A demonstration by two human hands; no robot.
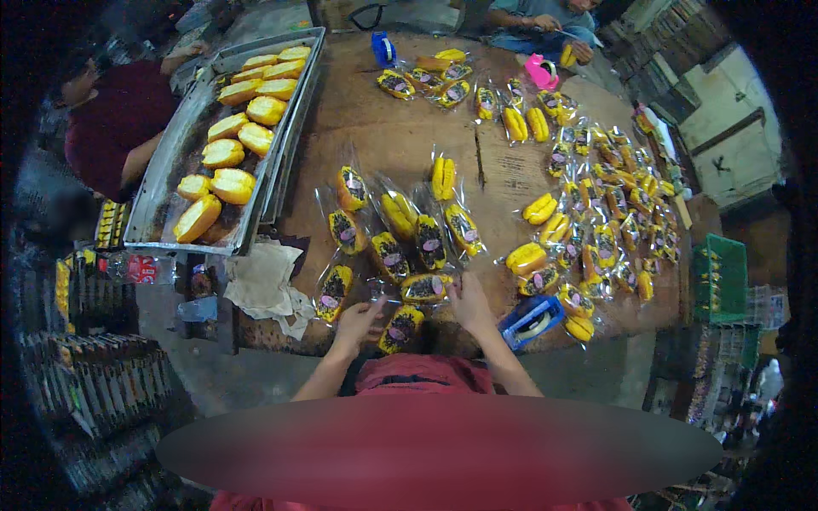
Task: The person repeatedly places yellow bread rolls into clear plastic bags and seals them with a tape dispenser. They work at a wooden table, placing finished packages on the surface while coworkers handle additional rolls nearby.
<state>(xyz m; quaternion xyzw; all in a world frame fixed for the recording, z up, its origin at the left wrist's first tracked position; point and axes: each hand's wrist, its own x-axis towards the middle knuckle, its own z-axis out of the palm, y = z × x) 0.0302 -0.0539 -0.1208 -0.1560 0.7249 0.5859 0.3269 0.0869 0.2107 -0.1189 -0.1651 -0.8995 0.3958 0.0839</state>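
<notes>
A yellow bread roll topped with dark sprinkles (423,289) lies crosswise in front of me in a clear plastic bag. My right hand (473,305) grips its right end. At the bag's loose left end (381,290), my left hand (359,324) has its fingers closed on the plastic. Another sprinkled roll (401,329) sits just below, close to the table edge. Several bagged rolls lie beyond my hands, among them a sprinkled roll (431,243) and a plain split roll (443,179). A blue tape dispenser (532,321) stands right of my right hand.
A metal tray (160,223) with unwrapped rolls stands at left, beside crumpled brown paper (259,278). Bagged rolls (607,246) crowd the table's right side. Blue (384,49) and pink (542,71) tape dispensers stand at the far side. One person (121,121) is at left, another (543,25) opposite.
</notes>
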